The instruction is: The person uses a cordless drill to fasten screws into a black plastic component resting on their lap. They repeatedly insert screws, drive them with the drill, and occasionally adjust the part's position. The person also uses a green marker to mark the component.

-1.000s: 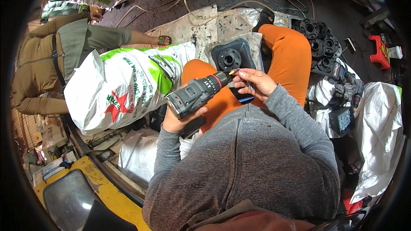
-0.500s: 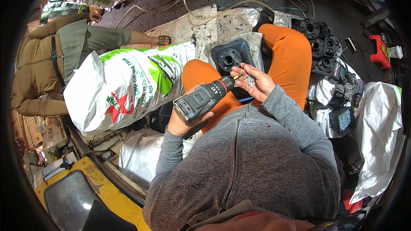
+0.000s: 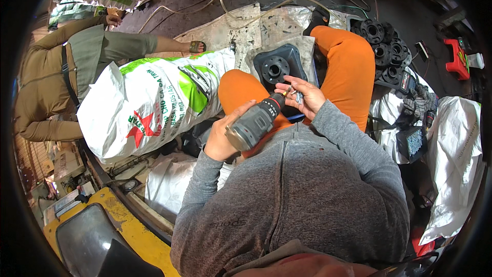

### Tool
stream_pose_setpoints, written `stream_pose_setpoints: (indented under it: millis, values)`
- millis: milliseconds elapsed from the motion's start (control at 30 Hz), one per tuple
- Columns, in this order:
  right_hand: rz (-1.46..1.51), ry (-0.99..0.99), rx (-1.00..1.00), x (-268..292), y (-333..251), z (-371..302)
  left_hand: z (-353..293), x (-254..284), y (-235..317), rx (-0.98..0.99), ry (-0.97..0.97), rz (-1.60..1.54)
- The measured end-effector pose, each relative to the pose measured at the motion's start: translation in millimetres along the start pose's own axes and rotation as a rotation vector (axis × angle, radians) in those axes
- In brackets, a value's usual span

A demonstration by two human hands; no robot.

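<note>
My left hand (image 3: 219, 136) is wrapped round a grey and black cordless drill (image 3: 251, 125) with a red ring near its chuck. The drill points away and to the right, its tip at the fingers of my right hand (image 3: 312, 98). That hand is closed on several small silvery screws (image 3: 299, 97), its palm partly turned up; the exact contact between screws and drill tip is too small to tell. Just beyond both hands, between my knees, lies a black square-based plastic part (image 3: 293, 60) with a round holed flange (image 3: 274, 68) on it.
To the left lies a big white and green sack (image 3: 154, 102), with another person (image 3: 51, 82) beyond it. At right are piled black flanged parts (image 3: 382, 51), a black box of screws (image 3: 413, 143) and a red tool stand (image 3: 455, 59). A hose (image 3: 266, 16) crosses the floor ahead.
My left hand has turned the drill, so its body now angles more steeply away from me and its rear end sits further right. The right hand has shifted slightly with the screws.
</note>
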State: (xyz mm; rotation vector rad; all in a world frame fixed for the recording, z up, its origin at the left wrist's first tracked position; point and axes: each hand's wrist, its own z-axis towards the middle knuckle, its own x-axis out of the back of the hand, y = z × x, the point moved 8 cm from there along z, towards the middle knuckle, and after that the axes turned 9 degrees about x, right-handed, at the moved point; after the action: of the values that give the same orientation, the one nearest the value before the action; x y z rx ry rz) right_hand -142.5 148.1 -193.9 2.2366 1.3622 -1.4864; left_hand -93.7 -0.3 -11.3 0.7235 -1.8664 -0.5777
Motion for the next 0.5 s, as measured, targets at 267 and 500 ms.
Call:
stream_pose_setpoints:
  millis: [267, 500]
  values:
    - [-0.036, 0.345, 0.074, 77.9, 14.1, 26.5, 33.5, 3.5, -19.6, 0.035, 0.063, 0.019]
    - [-0.396, 0.595, 0.349, 108.9, 6.8, 91.5, 66.5, -9.6, -31.7, 0.167, -0.041, 0.148]
